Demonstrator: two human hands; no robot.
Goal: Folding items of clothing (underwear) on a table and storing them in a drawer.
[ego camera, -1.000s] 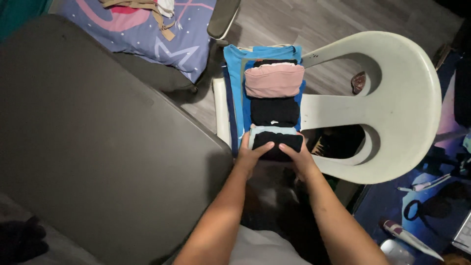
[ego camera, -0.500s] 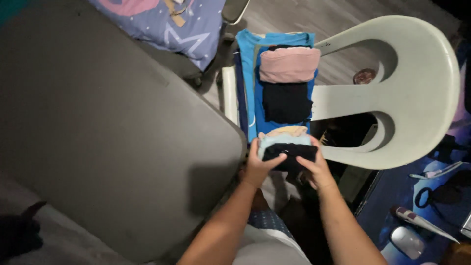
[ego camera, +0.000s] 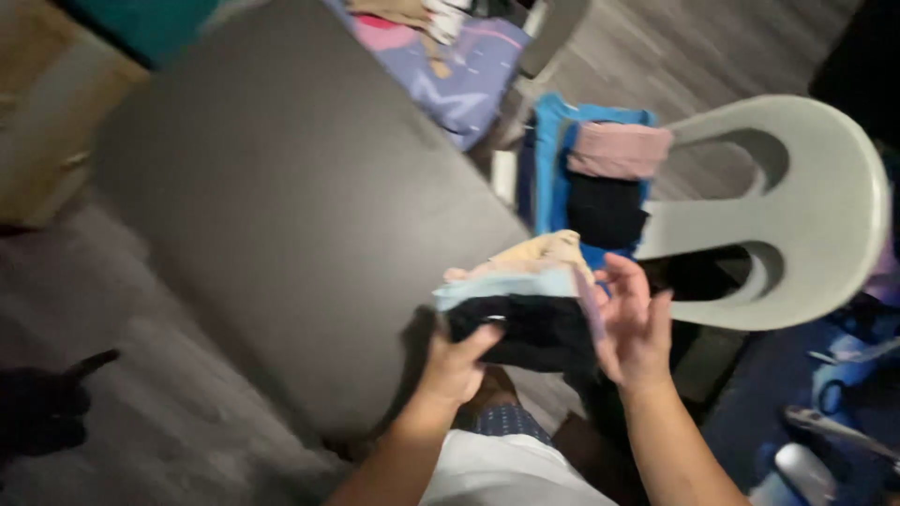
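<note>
My left hand (ego camera: 457, 364) grips a small stack of folded clothes (ego camera: 525, 305) from below: a black piece nearest me, a light blue one and a tan one behind it. The stack is lifted off the chair and hangs over the table's near corner. My right hand (ego camera: 633, 323) rests against the stack's right side with fingers spread. On the white plastic chair (ego camera: 806, 206) a folded pink garment (ego camera: 619, 150) and a folded black garment (ego camera: 605, 211) lie on blue clothing (ego camera: 548, 178).
A large dark grey table (ego camera: 281, 215) fills the left and middle. A patterned purple pillow (ego camera: 450, 66) lies beyond it. Small objects lie on a blue surface at the lower right (ego camera: 825, 422). The frame is motion-blurred.
The stack has been lifted off the chair seat and carried left toward the table. My view has swung left, so the chair now sits further right.
</note>
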